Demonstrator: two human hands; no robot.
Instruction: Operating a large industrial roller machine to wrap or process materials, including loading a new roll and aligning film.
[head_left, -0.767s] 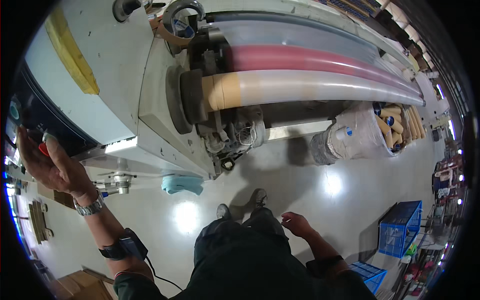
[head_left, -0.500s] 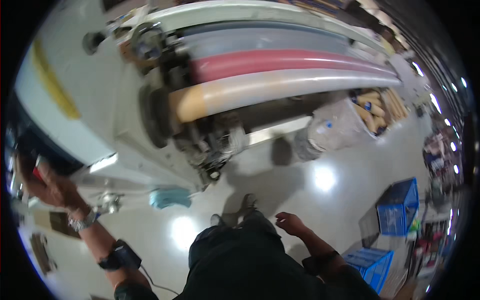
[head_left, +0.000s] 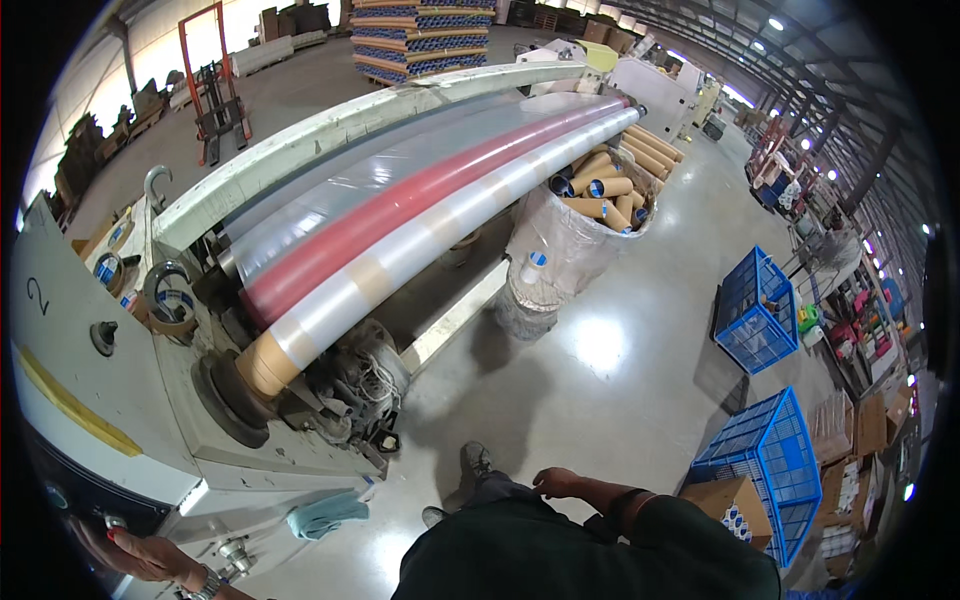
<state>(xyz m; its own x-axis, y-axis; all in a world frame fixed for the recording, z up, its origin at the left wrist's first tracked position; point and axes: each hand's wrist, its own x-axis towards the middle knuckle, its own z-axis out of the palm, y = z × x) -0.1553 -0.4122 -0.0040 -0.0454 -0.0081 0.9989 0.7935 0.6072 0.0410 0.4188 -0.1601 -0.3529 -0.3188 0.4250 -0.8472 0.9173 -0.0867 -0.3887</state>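
At the lower left, my left hand point(head_left: 140, 552) is stretched out against the dark control panel point(head_left: 85, 490) of a pale machine, its thumb beside a small red part. The fingers look extended and hold nothing I can see. A metal watch point(head_left: 207, 583) circles that wrist. My right hand point(head_left: 553, 482) hangs in front of my body with its fingers loosely curled and nothing showing in them. Ahead, a clear-film roll on a cardboard core point(head_left: 370, 275) lies in the machine, beside a red roller point(head_left: 400, 195) and a wide sheet of film point(head_left: 330, 190).
A plastic-wrapped bin point(head_left: 560, 235) holds several cardboard tubes point(head_left: 605, 190). Blue crates point(head_left: 755, 310) and a cardboard box point(head_left: 735, 510) stand on the right. A light-blue cloth point(head_left: 325, 515) hangs at the machine's lower edge. Tape rolls point(head_left: 172, 308) sit on its top. Farther off stands an orange lift truck point(head_left: 215, 100).
The view has swung up and right, showing more of the hall and crates. My left hand stays at the panel, now lower in the picture; my right hand has moved in closer to my body.
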